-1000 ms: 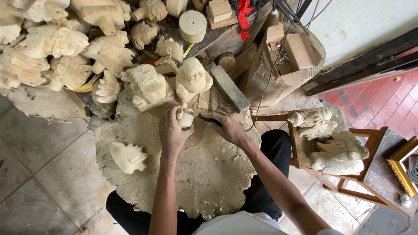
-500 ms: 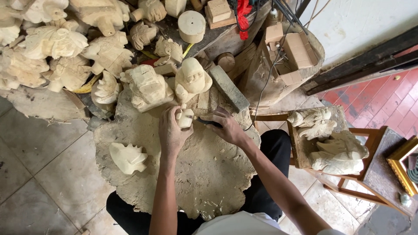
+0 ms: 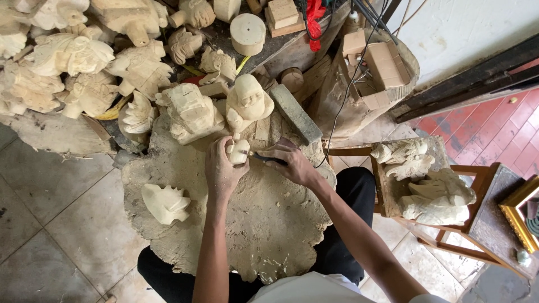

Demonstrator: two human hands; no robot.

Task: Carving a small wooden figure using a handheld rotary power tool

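Head view, looking down on a seated person at a slab-like wood stump work surface (image 3: 264, 224), pale and littered with chips. Step in hand, by my reading: fine carving on a small pale wood figure (image 3: 238, 151), held at the far edge of the stump. Left hand (image 3: 222, 171) is closed around the figure, fingers wrapped over its near side, thumb up against it; it grips the piece firmly and steadies it on the slab. Right hand (image 3: 292, 165) is curled shut around a dark-handled carving tool (image 3: 264, 159), whose tip points left and appears to meet the figure's side; the blade itself is too small to make out. Next move, as a judgement: short controlled pushes of the tool, with the left-hand grip kept rigid and the thumb clear of the edge. On the slab to the left lies a separate crown-shaped carved piece (image 3: 164, 203), apart from both hands. Just beyond the hands stand a rough-cut figure (image 3: 191, 112) and a rounder carved bust (image 3: 247, 101), with a grey sharpening stone (image 3: 295, 115) beside them. Farther off, a heap of unfinished carvings (image 3: 67, 62); to the right, a wooden stool (image 3: 449, 224) bearing more carvings.
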